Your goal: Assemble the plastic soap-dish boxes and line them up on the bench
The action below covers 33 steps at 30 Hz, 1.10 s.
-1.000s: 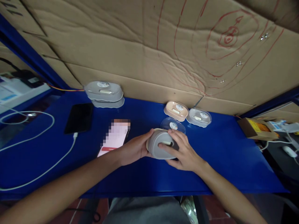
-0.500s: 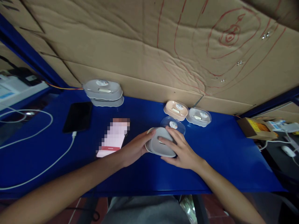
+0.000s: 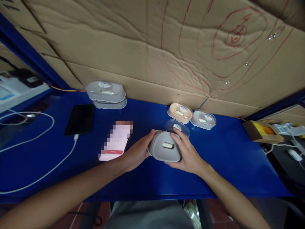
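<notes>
A grey oval plastic box with a slot and a pale bar in its top is held above the blue table, tilted toward me. My left hand grips its left side, the thumb at the upper edge. Around the right side wraps my right hand, with fingers along the top edge and the rest underneath. Just behind the box lies a clear lid with a round sticker, partly hidden by the right hand. Beyond it sit a peach box and a grey lidded box.
Two stacked grey boxes stand at the back left by the cardboard wall. A lit phone, a dark tablet and a white cable lie on the left. A small cardboard carton is at the right edge.
My right fingers have moved off the middle of the grey box's top to its edge, uncovering the slot and pale bar. The box has tilted slightly more toward me.
</notes>
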Tool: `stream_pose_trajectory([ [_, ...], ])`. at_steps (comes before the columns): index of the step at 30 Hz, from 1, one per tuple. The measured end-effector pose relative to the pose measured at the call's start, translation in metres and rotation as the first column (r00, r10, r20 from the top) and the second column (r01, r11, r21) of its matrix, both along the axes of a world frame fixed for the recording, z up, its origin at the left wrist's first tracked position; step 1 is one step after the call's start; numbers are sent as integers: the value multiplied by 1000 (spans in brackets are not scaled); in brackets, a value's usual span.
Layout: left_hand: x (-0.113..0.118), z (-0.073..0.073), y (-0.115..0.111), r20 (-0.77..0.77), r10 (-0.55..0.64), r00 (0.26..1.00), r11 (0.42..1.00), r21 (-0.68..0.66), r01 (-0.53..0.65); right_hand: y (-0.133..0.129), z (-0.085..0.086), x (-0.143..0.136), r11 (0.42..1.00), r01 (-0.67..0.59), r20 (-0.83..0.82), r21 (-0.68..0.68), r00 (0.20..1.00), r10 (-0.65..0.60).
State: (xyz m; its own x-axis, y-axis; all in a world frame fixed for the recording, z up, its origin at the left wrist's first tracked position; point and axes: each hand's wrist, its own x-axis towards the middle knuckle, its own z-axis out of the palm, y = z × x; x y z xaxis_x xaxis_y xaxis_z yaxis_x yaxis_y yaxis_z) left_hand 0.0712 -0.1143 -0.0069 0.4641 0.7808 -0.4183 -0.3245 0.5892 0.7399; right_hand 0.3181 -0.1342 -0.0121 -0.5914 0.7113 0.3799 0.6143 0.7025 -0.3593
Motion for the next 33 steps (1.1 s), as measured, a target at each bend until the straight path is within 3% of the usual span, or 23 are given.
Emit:
stream_pose_trajectory([
  [7, 0, 7, -4, 40, -49, 998, 990, 137, 43, -3, -4, -2, 998, 50, 5, 34, 999, -50],
  [11, 0, 8, -4, 14, -56, 998, 983, 178, 53, -2, -4, -3, 999, 30, 6, -14, 1000, -30],
  [17, -5, 15, 10, 67, 151, 986, 988, -20, -150, 11, -5, 12, 998, 14, -21, -62, 1000, -15],
  [20, -13, 24, 21, 57, 373, 926, 927, -43, -371, 20, -5, 22, 992, 129, 85, -19, 988, -126],
  [23, -18, 30, 25, 52, 474, 879, 880, 4, -475, 25, -6, 25, 981, 192, 239, 18, 952, -190],
  [30, -18, 20, 25, -7, 415, 910, 910, -4, -415, 22, -6, 30, 960, 271, 224, -70, 942, -250],
  [33, -19, 14, 24, -69, 287, 955, 957, -19, -289, 26, -10, 34, 932, 334, 126, -142, 940, -317],
])
